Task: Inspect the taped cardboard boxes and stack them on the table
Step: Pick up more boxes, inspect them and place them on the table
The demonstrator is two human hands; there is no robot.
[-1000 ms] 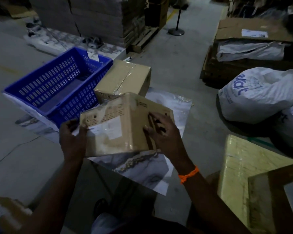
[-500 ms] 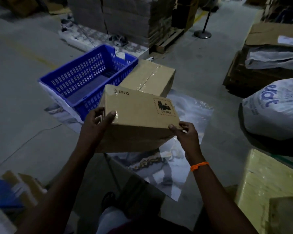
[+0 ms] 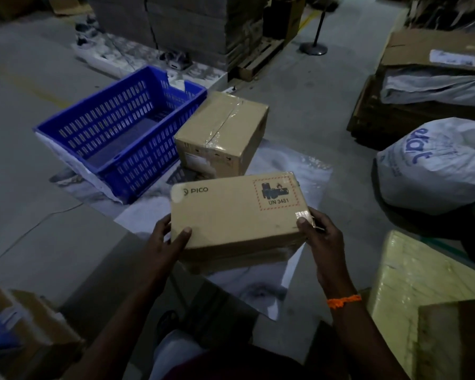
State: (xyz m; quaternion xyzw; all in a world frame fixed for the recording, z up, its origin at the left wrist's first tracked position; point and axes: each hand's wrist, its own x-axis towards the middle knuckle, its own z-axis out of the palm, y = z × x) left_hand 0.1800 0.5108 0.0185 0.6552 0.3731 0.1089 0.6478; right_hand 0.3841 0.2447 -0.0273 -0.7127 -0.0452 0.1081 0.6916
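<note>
I hold a brown taped cardboard box (image 3: 236,212) above the marble-patterned table top (image 3: 299,171); its upper face shows a PICO logo and a red-bordered UN 3481 label. My left hand (image 3: 167,242) grips its near left corner, thumb on top. My right hand (image 3: 320,234) grips the near right corner over shiny tape. A second taped cardboard box (image 3: 222,133) stands on the table behind it, clear tape running across its top.
A blue slotted plastic crate (image 3: 121,130) sits left of the second box. White sacks (image 3: 433,165) lie to the right, a yellow wrapped block (image 3: 412,283) at the near right, stacked cartons and a pallet (image 3: 203,23) behind, more boxes (image 3: 25,330) at the near left.
I have turned the held box over: a second ago a white shipping label faced me, now the PICO face lies upward and level. Both hands shifted to its near corners.
</note>
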